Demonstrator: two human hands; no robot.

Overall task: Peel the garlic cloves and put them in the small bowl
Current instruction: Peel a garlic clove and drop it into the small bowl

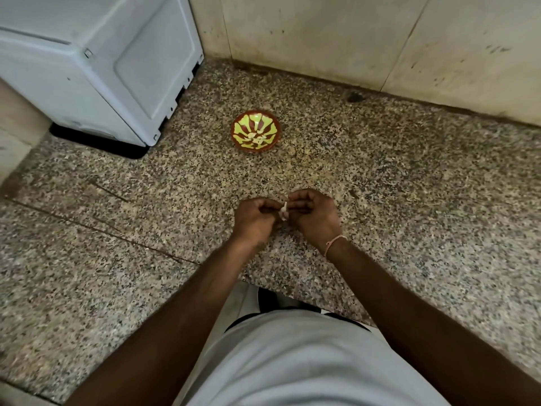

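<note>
**A:** Where does the peeling stand?

**B:** Mid-clove, I'd judge. The person's left hand (254, 215) and right hand (311, 213) meet over the speckled brown-and-cream granite counter (409, 200), fingers of both curled inward, pinching a small pale garlic clove (283, 211) between them. A whitish strip sticks up from it; that looks like papery skin coming away, though it is too small to be sure.

**A:** So neither hand is free?

**B:** No. Both close on the same clove, fingertips almost touching each other. The right wrist carries a thin pink thread bracelet (335, 244).

**A:** And the bowl?

**B:** The small round bowl, red-brown with a yellow-green petal pattern (256, 131), sits on the counter well beyond the hands, toward the stained beige wall (351, 39) and near the corner of a pale grey-blue boxy appliance (96, 63). A few pale pieces (254, 139) lie at its bottom. I take them for cloves already peeled, but against the pattern I can't count them.

**A:** What's left, then?

**B:** At least this clove: finish stripping it, then carry it forward and drop it in. I see no other unpeeled cloves or a bulb on the counter; whether either palm hides more, I cannot tell. No loose skins show up against the speckle either.

**A:** Any risk?

**B:** The clove is small and slippery-looking; it could pop out of the pinch and vanish against that busy stone.
</note>
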